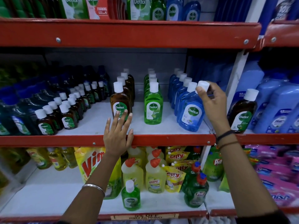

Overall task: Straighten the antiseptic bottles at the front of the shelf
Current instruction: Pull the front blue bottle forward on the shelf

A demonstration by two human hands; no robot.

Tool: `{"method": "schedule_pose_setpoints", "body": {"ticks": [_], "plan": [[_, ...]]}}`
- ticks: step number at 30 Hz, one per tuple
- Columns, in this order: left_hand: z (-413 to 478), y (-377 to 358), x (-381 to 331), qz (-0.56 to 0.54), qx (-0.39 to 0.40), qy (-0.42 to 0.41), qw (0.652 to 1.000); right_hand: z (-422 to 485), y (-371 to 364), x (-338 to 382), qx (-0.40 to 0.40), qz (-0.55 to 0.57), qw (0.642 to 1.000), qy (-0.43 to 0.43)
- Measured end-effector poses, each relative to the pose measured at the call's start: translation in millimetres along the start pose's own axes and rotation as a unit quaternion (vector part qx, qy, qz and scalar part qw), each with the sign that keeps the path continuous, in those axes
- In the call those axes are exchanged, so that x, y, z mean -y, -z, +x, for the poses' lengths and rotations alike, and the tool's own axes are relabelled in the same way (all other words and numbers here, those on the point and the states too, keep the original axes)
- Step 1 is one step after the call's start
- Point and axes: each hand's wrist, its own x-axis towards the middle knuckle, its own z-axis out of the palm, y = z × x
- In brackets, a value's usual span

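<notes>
On the middle shelf (169, 140) stand three rows of Dettol antiseptic bottles with white caps. The front blue bottle (191, 113) leans to the left; my right hand (213, 102) grips its white cap (203, 85) from the right. The front green bottle (152, 109) stands upright in the middle row. My left hand (119, 131) is spread open, fingertips touching the label of the front brown bottle (119, 105), palm over the red shelf edge.
Small brown Dettol bottles (64, 110) fill the shelf's left part. A lone brown bottle (243, 112) stands beyond the white upright (234, 83), among pale blue jugs (275, 110). Harpic, Vim and Pril bottles crowd the shelf below; more Dettol packs sit above.
</notes>
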Motion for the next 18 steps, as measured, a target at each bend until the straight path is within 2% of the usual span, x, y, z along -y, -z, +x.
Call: {"method": "schedule_pose_setpoints", "body": {"ticks": [6,18], "plan": [[-1,-2,1,0.003,-0.006,-0.001,1.0,0,-10,-28,0.036,-0.043,0.998,-0.008],[0,0,1,0.001,-0.005,0.003,1.0,-9,-11,-28,0.022,-0.066,0.997,-0.038]]}}
